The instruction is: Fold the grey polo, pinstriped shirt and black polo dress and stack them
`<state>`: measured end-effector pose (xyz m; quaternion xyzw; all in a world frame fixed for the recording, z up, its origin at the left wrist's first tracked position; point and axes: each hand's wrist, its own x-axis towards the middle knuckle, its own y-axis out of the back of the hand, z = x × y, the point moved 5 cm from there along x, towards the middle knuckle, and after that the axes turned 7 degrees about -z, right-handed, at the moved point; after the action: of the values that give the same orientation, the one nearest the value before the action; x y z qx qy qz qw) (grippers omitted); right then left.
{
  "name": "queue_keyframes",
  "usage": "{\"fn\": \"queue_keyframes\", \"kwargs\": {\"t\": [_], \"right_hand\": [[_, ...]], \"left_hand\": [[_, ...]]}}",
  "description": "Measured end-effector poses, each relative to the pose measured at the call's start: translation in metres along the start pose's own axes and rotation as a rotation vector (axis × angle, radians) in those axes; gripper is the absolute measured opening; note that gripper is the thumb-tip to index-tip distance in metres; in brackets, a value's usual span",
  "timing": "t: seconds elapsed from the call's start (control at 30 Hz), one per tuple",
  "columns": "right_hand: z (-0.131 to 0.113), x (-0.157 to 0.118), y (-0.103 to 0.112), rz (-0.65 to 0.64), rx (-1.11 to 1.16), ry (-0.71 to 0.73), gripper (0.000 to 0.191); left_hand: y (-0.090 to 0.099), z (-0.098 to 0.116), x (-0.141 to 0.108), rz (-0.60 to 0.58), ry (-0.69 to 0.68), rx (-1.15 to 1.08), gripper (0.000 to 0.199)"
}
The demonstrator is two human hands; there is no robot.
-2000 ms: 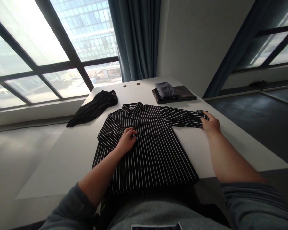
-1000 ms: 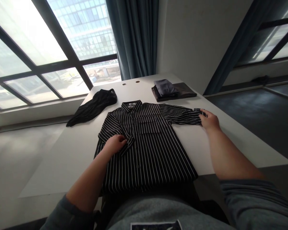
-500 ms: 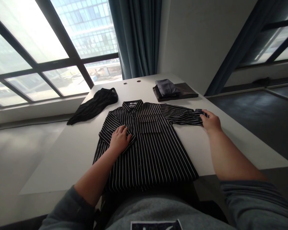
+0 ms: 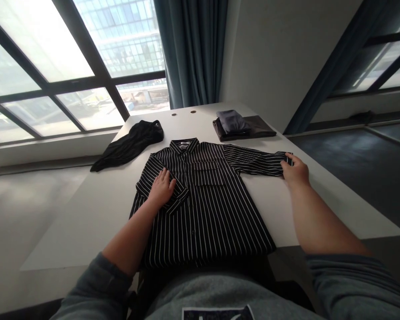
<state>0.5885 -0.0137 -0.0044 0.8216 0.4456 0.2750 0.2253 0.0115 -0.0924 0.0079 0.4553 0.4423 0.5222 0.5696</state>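
Pressing your open left hand (image 4: 160,189) on the folded sleeve (image 4: 177,198) of the striped shirt (image 4: 203,226), your right hand (image 4: 296,172) gripping the other cuff (image 4: 284,159).

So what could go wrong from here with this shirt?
The lower hem of the striped button-up shirt reaches the near edge of the white table, so it could slip off. The folded-over sleeve under the left hand might shift or crease. The right hand seems to grip the other cuff, and a tug could drag the shirt crooked.
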Motion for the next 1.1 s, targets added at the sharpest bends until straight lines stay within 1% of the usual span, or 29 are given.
{"fn": "queue_keyframes", "kwargs": {"t": [0.07,0.13,0.2,0.23,0.3,0.37,0.47,0.6,0.7,0.8,0.93,1.0,1.1], "right_hand": [[-0.002,-0.002,0.002,0.031,0.028,-0.038,0.049],[-0.006,-0.003,0.004,0.046,0.044,-0.056,0.048],[-0.009,-0.005,0.005,0.051,0.042,-0.067,0.049],[-0.01,-0.005,0.006,0.054,0.036,-0.07,0.049],[-0.01,-0.006,0.007,0.06,0.027,-0.066,0.049],[-0.01,-0.006,0.007,0.065,0.027,-0.053,0.049],[-0.006,-0.006,0.007,0.082,0.042,-0.068,0.051],[-0.003,-0.003,0.005,0.107,0.102,-0.129,0.057],[-0.014,0.003,0.007,0.118,0.096,-0.113,0.06],[-0.041,0.008,0.014,0.107,0.073,-0.049,0.061],[-0.098,0.005,0.021,0.054,0.006,0.091,0.057],[-0.131,-0.003,0.021,0.025,-0.036,0.189,0.056],[-0.179,-0.025,0.016,-0.017,-0.082,0.391,0.057]], "left_hand": [[0.015,-0.033,0.002,0.057,0.066,0.04,0.067],[0.023,-0.071,0.002,0.033,0.161,0.099,0.063],[0.023,-0.103,-0.002,-0.017,0.222,0.126,0.066],[0.021,-0.115,-0.004,-0.047,0.228,0.12,0.068],[0.012,-0.13,-0.01,-0.096,0.208,0.091,0.071],[0.005,-0.136,-0.015,-0.103,0.178,0.065,0.072],[-0.001,-0.139,-0.02,-0.061,0.155,0.031,0.07],[0.001,-0.147,-0.019,-0.016,0.118,-0.063,0.065],[0.003,-0.152,-0.018,0.006,0.1,-0.115,0.063],[0.003,-0.153,-0.018,0.011,0.101,-0.131,0.063],[0.001,-0.152,-0.018,0.009,0.1,-0.119,0.062],[0.001,-0.152,-0.018,0.01,0.1,-0.113,0.062],[0.0,-0.152,-0.018,0.008,0.096,-0.109,0.062]]}}
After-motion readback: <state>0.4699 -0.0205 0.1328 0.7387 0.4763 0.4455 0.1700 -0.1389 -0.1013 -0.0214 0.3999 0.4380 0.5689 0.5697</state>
